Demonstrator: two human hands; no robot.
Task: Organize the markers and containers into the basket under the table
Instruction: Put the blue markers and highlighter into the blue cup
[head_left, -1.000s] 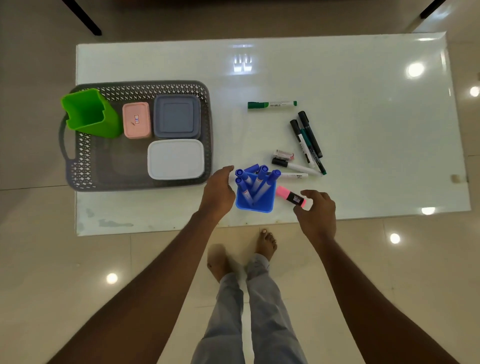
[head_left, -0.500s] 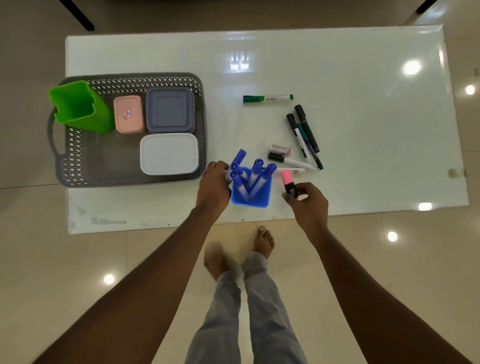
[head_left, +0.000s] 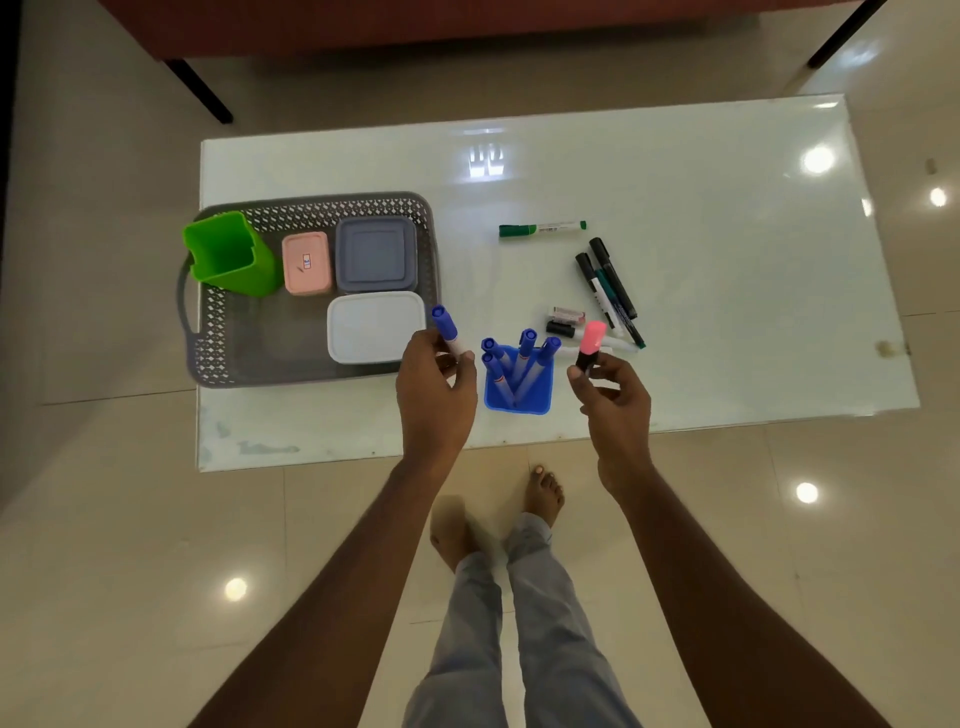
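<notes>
From my feed, the grey basket sits at the far left of the glass table, seen through or on the pane; I cannot tell which. Inside it, a green holder stands tilted in the far left corner, with a pink box just beside it, then a grey lidded container, and a white lidded container nearer to me along the right wall. Moving right, the left hand has its grip closed around a blue-capped marker, cap pointing up and away, raised near the basket's right wall. Next comes the blue cup, standing upright close to the near edge of the table between my two hands, with four more blue-capped markers leaning inside it. Right of the cup, the right hand pinches a pink highlighter at its dark lower end, pink cap upward, lifted off the table. Behind that hand lie a small pinkish item and a black-capped white marker, partly hidden. Farther back, a green marker lies crosswise on its own, and to the right, a few dark markers lie side by side, angled toward the near right.
</notes>
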